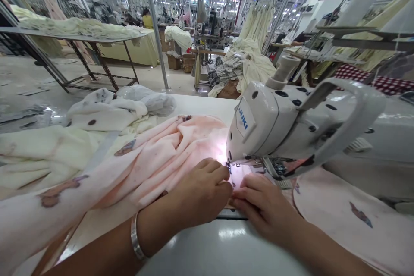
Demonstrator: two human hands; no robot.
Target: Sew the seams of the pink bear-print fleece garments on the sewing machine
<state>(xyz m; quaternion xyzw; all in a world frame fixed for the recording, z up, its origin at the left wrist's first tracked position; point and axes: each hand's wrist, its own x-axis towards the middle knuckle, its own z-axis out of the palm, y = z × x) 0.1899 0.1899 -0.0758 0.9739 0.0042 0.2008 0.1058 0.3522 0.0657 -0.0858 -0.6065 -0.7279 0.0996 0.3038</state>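
Note:
Pink printed fabric spreads over the table left of the sewing machine, and its edge runs to the lit needle area. My left hand, with a silver bangle at the wrist, is closed on this fabric just left of the needle. Close beside it, my right hand pinches the fabric edge in front of the presser foot, fingertips almost touching the left ones. The exact edge between the fingers is largely hidden. More pink fabric lies right of the machine, under its arm.
Pale yellow cloth and a white spotted cloth lie at the table's left. Behind stands a side table bearing stacked cloth. A metal pole rises beyond the table. Hanging garments and a thread stand are farther right.

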